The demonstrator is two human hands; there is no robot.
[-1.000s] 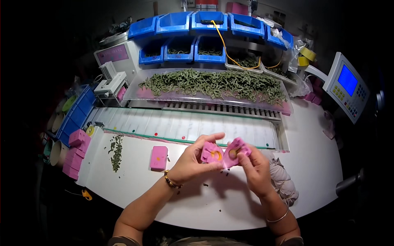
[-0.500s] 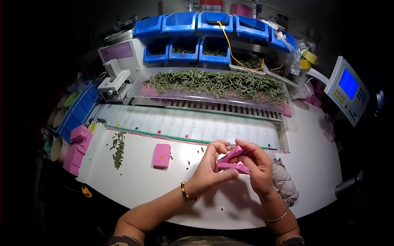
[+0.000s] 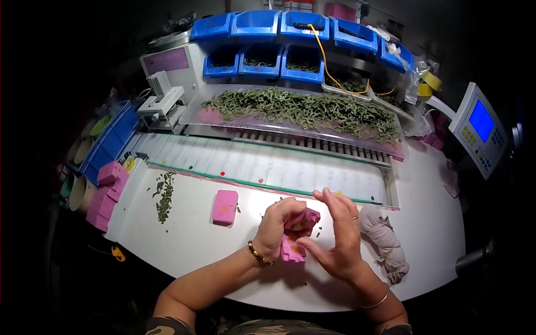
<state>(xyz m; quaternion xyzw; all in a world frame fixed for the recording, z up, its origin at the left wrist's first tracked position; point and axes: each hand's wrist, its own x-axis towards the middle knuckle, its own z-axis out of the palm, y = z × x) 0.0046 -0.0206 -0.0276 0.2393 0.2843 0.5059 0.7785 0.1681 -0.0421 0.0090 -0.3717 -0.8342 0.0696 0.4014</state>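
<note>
- White tbl (image 3: 184, 245), spreads under & all round lone pink block (image 3: 225, 206), which lies flat on it.
- White slatted strip (image 3: 268, 167), green edge, coloured dots; runs just beyond lone pink block.
- Clear tray (image 3: 192, 109) w/ heap of green curls (image 3: 301, 111), well beyond the block, past the strip.
- Blue bins (image 3: 254, 33), 2 rows, farthest beyond block; some w/ green bits inside.
- Blue crate (image 3: 111, 142), far L of block & a bit beyond.
- Control panel (image 3: 479, 131), lit blue screen, far R of block.
- R hand (image 3: 340, 245), R of block: mostly open, fingers up & spread, ring on one; thumb tip at split pink block, can't tell if touching.
- Pale cloth bundle (image 3: 385, 243), on tbl, well R of block.
- Pink stack (image 3: 105, 204), sev. pcs, well L of block.
- L hand (image 3: 273, 226), R of block: fingers curled round split pink block, gripping it.
- Split pink block (image 3: 291, 251), held above tbl R of lone block; 2 halves apart, orange-ish patch in lower one, upper partly hidden.
- Green crumbs (image 3: 163, 198), loose line on tbl, L of block.
- Beaded bracelet (image 3: 260, 255), L wrist, R of block.
</note>
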